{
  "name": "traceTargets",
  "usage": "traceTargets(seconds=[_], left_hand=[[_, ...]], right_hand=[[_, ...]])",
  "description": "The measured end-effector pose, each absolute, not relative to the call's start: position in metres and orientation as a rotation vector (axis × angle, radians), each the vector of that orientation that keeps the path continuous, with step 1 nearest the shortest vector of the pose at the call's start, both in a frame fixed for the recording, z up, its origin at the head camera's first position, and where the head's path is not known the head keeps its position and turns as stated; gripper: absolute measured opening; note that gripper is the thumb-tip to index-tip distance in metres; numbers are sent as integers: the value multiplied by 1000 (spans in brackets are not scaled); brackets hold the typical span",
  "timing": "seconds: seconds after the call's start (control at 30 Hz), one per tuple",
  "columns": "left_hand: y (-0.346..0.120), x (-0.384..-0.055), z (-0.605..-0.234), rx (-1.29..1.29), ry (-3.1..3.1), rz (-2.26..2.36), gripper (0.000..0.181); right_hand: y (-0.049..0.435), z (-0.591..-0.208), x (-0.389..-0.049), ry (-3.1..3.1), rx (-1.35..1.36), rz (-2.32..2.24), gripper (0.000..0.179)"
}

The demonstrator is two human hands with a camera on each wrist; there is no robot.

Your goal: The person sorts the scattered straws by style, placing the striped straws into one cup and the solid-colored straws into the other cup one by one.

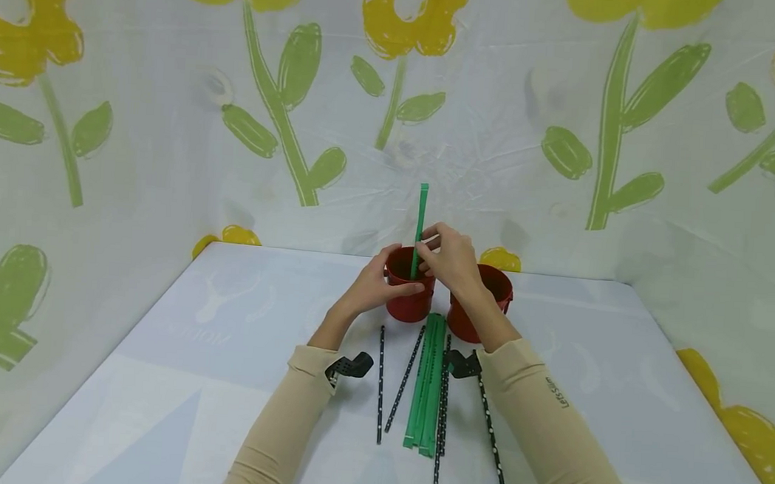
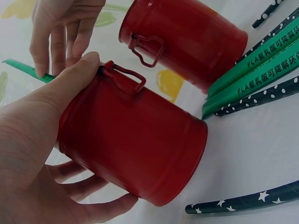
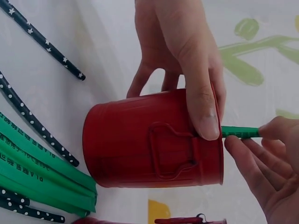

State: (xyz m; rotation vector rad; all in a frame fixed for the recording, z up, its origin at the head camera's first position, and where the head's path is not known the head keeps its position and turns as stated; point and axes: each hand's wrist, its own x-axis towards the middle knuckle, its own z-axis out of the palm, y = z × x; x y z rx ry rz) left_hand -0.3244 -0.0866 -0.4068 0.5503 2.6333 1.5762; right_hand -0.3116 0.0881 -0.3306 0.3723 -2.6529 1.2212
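My left hand (image 1: 373, 287) grips a small red metal bucket (image 1: 409, 308) round its side, with the thumb on the near wall and fingers on the far side. In the left wrist view, the bucket (image 2: 135, 140) shows a wire handle folded by its rim. From its mouth rises a green-wrapped straw (image 1: 422, 208), close to upright, its lower end hidden inside. Thumb and fingertips of my right hand (image 1: 453, 261) pinch this straw (image 3: 240, 132) just above the rim, as the right wrist view shows.
Just right stands a second red bucket (image 1: 464, 325), partly behind my right forearm. Several green-wrapped straws (image 1: 426, 392) with printed lettering lie bunched in front of the buckets. Around them lie black straws with white stars or dots, one at the left (image 1: 381, 390) and one at the right (image 1: 491, 430).
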Motion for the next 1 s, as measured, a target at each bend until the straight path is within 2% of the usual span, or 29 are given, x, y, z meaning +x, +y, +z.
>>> traceTargets(seconds=[0.5,0.77,1.0], left_hand=[[-85,-324,-408,559,2645,1576,95],[-85,-324,-409,573,2625,1602,90],[-86,-325,-410,559,2633,1600,94]], right_hand=[[94,-332,-307,-2636,412,1214,28],[102,-324,-290,-2609,471,1157,27],[112,-322,-277,-2569,519,1132,25]])
